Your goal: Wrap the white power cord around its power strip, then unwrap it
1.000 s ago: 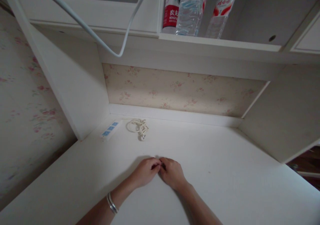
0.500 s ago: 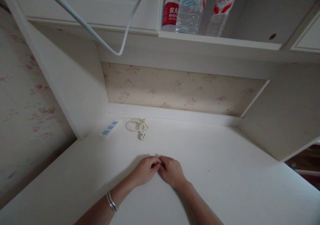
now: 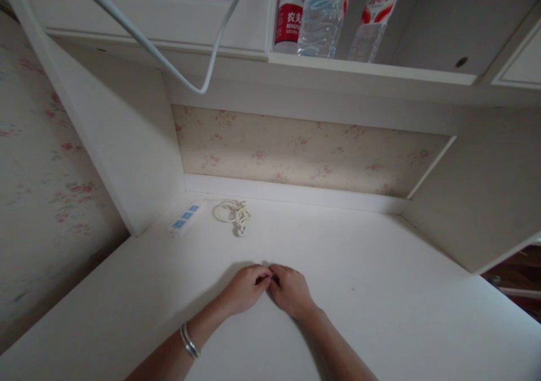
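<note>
On the desk [image 3: 363, 251], rear left, I log: power strip [image 3: 186, 217], cord [image 3: 240, 216] at right. Before them: left hand [image 3: 246, 288], right hand [image 3: 291, 292]. Shelf [image 3: 376, 71] above: bottles [image 3: 321, 23].

Two hands [image 3: 247, 288], one desktop [image 3: 389, 274], one power strip [image 3: 186, 218], one bundled cord [image 3: 241, 214], at least three bottles [image 3: 320, 25]

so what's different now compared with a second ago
Nothing on the desk has visibly moved, and no taking hold or letting go shows; only the view shifted slightly. The left hand and right hand stay together, and the power strip, cord and bottles stay put.
</note>
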